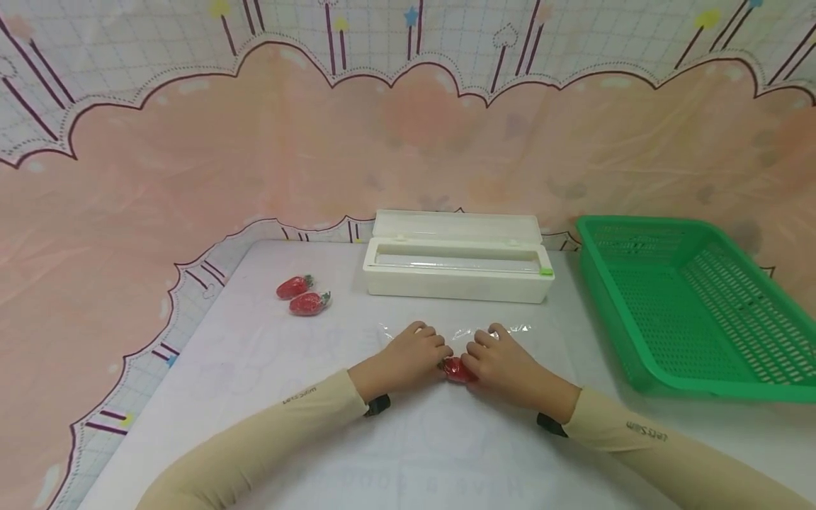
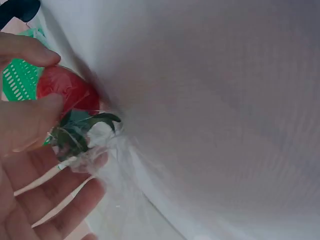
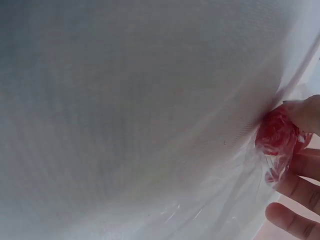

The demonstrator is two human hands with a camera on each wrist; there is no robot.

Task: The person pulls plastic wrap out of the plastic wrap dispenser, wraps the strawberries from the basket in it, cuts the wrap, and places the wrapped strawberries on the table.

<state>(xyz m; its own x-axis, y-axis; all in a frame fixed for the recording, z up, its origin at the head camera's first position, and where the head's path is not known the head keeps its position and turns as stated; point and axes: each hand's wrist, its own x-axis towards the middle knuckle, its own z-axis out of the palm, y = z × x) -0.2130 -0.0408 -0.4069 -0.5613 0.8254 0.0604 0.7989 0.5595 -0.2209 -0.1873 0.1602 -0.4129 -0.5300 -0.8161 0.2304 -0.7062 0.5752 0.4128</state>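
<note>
On the white table a red strawberry (image 1: pixel 456 370) with green leaves lies between the two hands, clear cling film (image 2: pixel 122 175) around it. My left hand (image 1: pixel 414 359) holds it at the leafy end, its thumb on the red flesh in the left wrist view. The other end is gripped by my right hand (image 1: pixel 503 365), thumb against the film-covered fruit (image 3: pixel 276 132). Loose film spreads beyond the hands toward the box. Two more strawberries, one farther back (image 1: pixel 295 287) and one nearer (image 1: pixel 309 304), lie at the left and look shiny, as if wrapped.
Behind the hands stands a white cling film box (image 1: pixel 455 287), its lid raised, a roll inside and a green slider at its right end. A green plastic basket (image 1: pixel 644 354) sits to the right. A patterned pink cloth (image 1: pixel 319 156) hangs behind the table.
</note>
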